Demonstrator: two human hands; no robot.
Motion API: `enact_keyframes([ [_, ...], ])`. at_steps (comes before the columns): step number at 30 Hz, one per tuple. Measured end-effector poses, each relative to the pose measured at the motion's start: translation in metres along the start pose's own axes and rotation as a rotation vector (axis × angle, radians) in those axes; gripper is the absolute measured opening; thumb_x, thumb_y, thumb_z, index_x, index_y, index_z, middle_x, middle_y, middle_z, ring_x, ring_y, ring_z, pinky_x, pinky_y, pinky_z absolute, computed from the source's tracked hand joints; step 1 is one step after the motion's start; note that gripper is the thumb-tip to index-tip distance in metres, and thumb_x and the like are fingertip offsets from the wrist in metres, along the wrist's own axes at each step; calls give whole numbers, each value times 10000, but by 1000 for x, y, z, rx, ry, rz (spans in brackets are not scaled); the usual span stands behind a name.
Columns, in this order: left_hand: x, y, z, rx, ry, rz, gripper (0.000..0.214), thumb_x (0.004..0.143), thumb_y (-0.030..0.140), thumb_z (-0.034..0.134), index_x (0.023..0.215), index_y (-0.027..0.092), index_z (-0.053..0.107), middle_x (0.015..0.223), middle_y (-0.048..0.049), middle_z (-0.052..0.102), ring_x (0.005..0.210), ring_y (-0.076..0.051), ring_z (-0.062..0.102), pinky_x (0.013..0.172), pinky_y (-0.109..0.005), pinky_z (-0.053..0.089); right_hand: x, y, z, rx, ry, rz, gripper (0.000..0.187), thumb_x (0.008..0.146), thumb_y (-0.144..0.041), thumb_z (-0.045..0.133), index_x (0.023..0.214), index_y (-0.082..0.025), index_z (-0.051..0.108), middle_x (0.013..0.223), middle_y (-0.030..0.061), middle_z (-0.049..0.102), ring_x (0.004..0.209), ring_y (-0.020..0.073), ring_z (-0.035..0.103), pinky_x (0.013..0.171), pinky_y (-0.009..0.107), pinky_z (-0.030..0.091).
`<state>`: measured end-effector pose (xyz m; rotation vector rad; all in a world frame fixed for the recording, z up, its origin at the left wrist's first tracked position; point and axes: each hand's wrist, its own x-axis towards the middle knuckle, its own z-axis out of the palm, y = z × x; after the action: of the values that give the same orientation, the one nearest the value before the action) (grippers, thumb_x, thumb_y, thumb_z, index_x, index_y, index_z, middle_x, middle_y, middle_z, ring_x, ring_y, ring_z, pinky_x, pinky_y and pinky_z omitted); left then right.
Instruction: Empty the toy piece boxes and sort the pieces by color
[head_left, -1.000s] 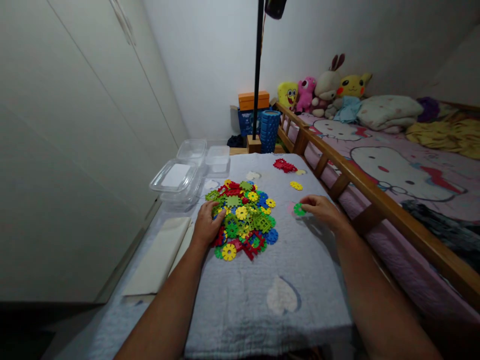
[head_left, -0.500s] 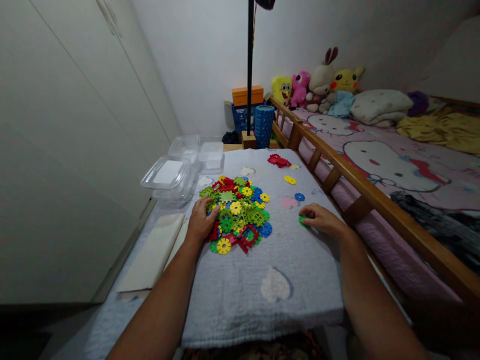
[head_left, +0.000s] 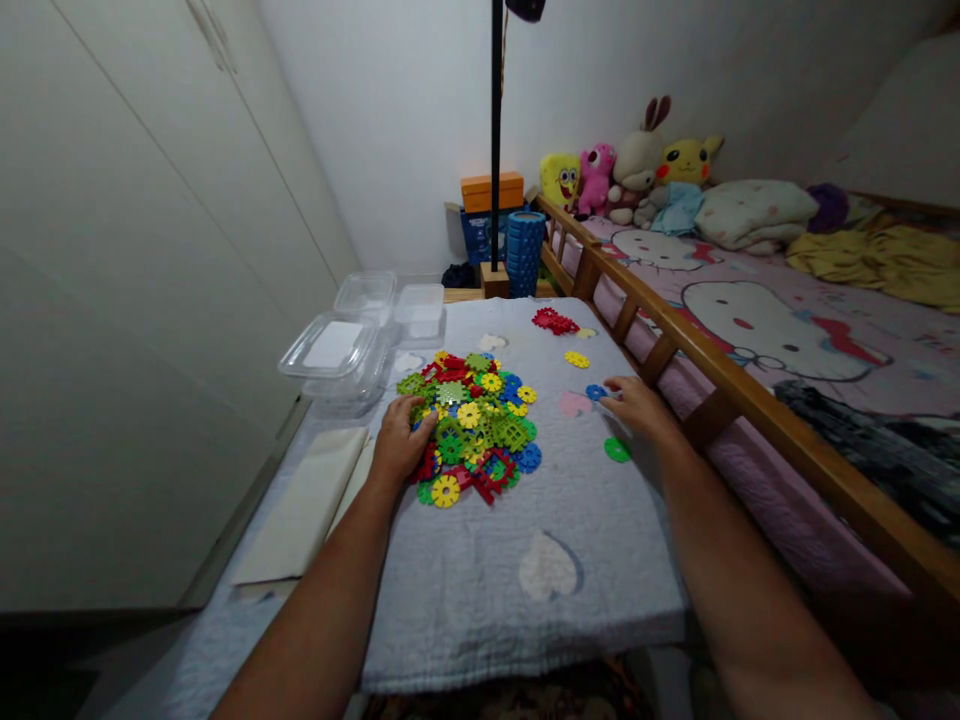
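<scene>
My left hand [head_left: 403, 436] rests open at the left side of a heap of plastic interlocking pieces [head_left: 480, 425] in red, yellow, green and blue. Its fingers touch the edge of the heap. On the right, my right hand [head_left: 636, 405] has its fingers apart beside a blue notched disc [head_left: 596, 393]; whether the fingertips touch it I cannot tell. A green notched disc [head_left: 617, 450] lies flat on the cloth just below that hand. Farther back are a yellow disc [head_left: 577, 359] and a small group of red pieces [head_left: 555, 321].
Clear plastic boxes [head_left: 330, 350] stand at the table's back left, with a folded cream cloth [head_left: 304, 510] in front of them. A black pole [head_left: 496, 150] rises behind the table. The bed's wooden rail [head_left: 675, 350] runs along the right side.
My right hand has let go of the green disc, which now lies on the cloth, and has moved away from me to the blue disc. My left hand stays at the heap.
</scene>
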<state>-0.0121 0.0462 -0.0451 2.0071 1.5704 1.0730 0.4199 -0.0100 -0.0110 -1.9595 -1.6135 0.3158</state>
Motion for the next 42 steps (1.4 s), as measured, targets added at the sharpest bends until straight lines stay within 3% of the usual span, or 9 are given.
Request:
enact_keyframes([
  [2,0,0,0,-5,-3,3,419,855,534,542,1094,203,639,1242,-124,611,1252,-295,552,1150,-481,397,9,1,12,-86,56,2,195,724,-276,679,895,-197,732,916,125,684,922,289,621,902,454,479],
  [8,1,2,-1,1,-5,7,410,854,527,541,1089,206,637,1232,-121,615,1255,-293,555,1148,-476,403,11,4,28,-125,28,-31,170,714,-273,698,867,-201,718,842,71,657,860,249,608,848,405,494],
  [12,0,2,-1,-3,-1,12,412,852,537,538,1081,210,638,1226,-120,614,1244,-295,558,1148,-475,403,-3,11,13,-62,53,15,321,690,-297,735,993,-198,704,907,91,662,849,252,615,805,399,505],
  [17,0,3,-2,-3,-7,17,415,853,531,536,1082,201,641,1232,-124,606,1246,-295,553,1146,-470,403,-43,13,-12,-3,-225,8,227,644,-289,742,851,-222,679,816,39,637,750,211,600,699,337,489],
  [21,1,4,-3,4,-19,18,420,855,527,535,1090,195,643,1236,-132,605,1247,-300,551,1141,-479,405,-68,4,-17,-20,-284,-37,253,619,-278,748,851,-218,668,868,23,623,803,192,593,741,300,480],
  [29,0,3,-2,-2,-9,21,396,862,517,546,1088,205,638,1229,-117,611,1247,-286,552,1147,-465,402,-61,-12,-19,-214,-277,-32,280,638,-238,765,912,-224,708,922,64,659,860,231,623,789,323,476],
  [33,0,2,-1,7,-18,10,428,869,525,538,1112,187,637,1266,-133,599,1269,-293,541,1154,-473,393,-41,-47,1,-221,-284,-196,336,787,-276,694,1112,-192,694,1094,105,678,1008,246,631,927,344,461],
  [38,-1,2,-2,3,-18,12,432,874,520,541,1114,176,644,1273,-145,596,1274,-296,543,1158,-475,392,-9,-95,56,-272,-216,-287,433,852,-189,622,1281,-134,636,1273,162,639,1188,263,562,1051,358,385],
  [42,-2,1,-1,-3,-9,9,406,878,502,550,1114,186,645,1273,-134,601,1281,-293,543,1156,-474,397,5,-106,83,-299,-179,-267,310,871,-177,601,1159,-161,714,1147,142,679,1093,247,589,978,325,406],
])
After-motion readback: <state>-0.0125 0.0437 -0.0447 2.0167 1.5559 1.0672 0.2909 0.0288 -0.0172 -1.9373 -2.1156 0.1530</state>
